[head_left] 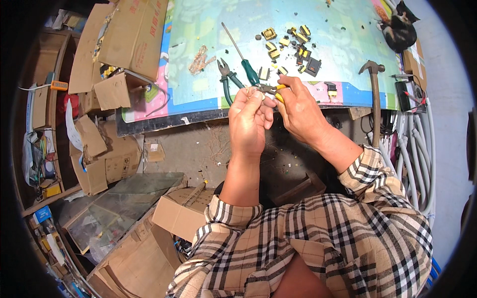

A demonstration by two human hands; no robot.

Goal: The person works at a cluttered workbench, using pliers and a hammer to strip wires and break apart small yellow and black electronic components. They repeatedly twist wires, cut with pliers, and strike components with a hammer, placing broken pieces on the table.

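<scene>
My right hand (300, 107) is closed round the yellow handles of small pliers (268, 89), whose dark jaws point left. Pinched in the fingers of my left hand (249, 116) is a small pale piece at the jaws; it is too small to name. Both hands are held over the near edge of the table. Just beyond them lie a screwdriver (250, 73) with a green handle and larger pliers (226, 82) with dark green handles. Several small yellow-and-black transformers (301, 53) are scattered farther back, and one more transformer (331, 90) lies right of my hand.
A hammer (373, 74) lies across the table's right edge, near a black-and-white cat (399, 31) and a meter (403, 97) with leads. Tangled copper-coloured wire (200, 60) lies on the left. Cardboard boxes (134, 44) flank the table; grey tubes (420, 159) stand at the right.
</scene>
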